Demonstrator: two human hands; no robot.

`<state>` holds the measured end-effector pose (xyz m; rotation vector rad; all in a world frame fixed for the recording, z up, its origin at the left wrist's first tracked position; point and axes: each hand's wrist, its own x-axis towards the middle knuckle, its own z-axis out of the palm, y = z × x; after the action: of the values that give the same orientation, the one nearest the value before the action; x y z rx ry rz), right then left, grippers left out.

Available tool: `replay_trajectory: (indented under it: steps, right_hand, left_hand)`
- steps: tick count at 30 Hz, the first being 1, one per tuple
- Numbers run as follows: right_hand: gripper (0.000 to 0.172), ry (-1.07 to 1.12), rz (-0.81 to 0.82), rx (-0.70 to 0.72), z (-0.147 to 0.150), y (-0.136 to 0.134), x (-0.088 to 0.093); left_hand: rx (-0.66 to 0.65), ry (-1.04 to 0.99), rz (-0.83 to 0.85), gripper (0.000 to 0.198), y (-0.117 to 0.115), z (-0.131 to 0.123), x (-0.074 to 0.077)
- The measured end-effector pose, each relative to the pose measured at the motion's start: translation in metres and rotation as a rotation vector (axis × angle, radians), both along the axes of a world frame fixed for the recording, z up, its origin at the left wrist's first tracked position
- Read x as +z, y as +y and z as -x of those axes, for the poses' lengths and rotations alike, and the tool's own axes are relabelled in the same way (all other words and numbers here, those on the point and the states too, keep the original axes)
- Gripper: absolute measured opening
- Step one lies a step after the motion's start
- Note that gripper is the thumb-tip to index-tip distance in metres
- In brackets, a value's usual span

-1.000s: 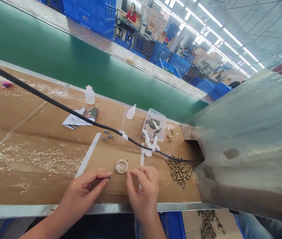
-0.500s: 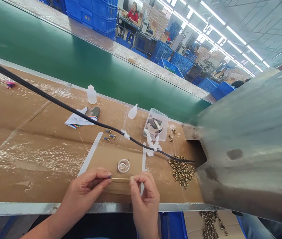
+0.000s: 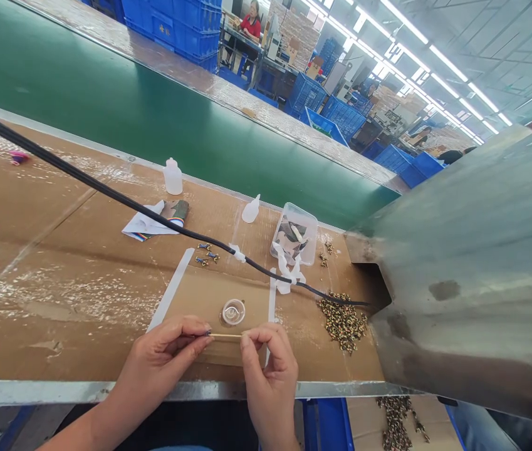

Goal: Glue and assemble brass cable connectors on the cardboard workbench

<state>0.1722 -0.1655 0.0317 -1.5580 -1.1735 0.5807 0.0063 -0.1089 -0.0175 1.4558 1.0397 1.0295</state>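
Both hands work at the near edge of the cardboard-covered counter (image 3: 59, 282).

- Left hand (image 3: 162, 360): thumb and forefinger clenched on a small dark part (image 3: 208, 334); too small to tell its shape.
- Right hand (image 3: 268, 366): pinching one end of a thin wooden stick (image 3: 225, 336), held level, its far tip touching the part at the left fingertips.
- Small clear dish (image 3: 233, 311) sits just beyond the stick, apart from both hands.
- Loose pile of small pieces (image 3: 342, 321) lies to the right, near the metal chute (image 3: 458, 282).
- Three small pieces (image 3: 205, 254) lie apart, beside the black cable (image 3: 153, 216).

Step in hand, by my reading: the stick tip is dabbing onto the held part. What follows calls for a steady left pinch and a light touch, as the part is tiny and easily dropped.
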Motion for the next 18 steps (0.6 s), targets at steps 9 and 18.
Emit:
replay_trajectory:
  steps: [9, 18]
  right_hand:
    - [0.012, -0.024, -0.011, -0.009, -0.002, 0.0, 0.005]
    - [0.009, -0.4, -0.083, -0.091, -0.018, 0.016, 0.005]
  left_hand:
    - [-0.011, -0.001, -0.022, 0.006, 0.002, -0.003, 0.002]
    - [-0.028, 0.069, -0.019, 0.015, 0.001, 0.001, -0.004]
